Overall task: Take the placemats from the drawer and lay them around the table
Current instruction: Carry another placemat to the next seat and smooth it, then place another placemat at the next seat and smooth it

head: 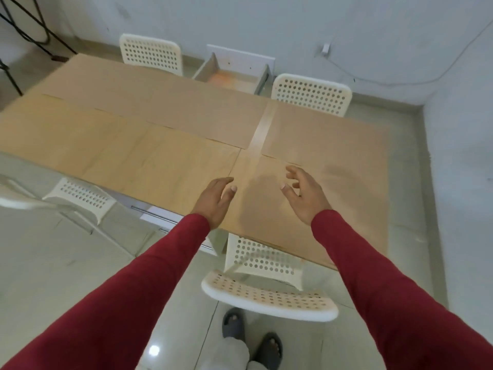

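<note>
Several large tan placemats cover the table: one at the far left, one at the near left, one at the far right and one at the near right. A pale strip of the table shows between them. My left hand and my right hand hover just over the near right placemat, fingers apart, holding nothing. Beyond the table's far edge a drawer stands pulled open, with a blurred orange patch on its floor.
White perforated chairs stand around the table: far left, far right, near left and right below my arms. Metal drawer handles show under the near edge. Black stand legs are at the top left.
</note>
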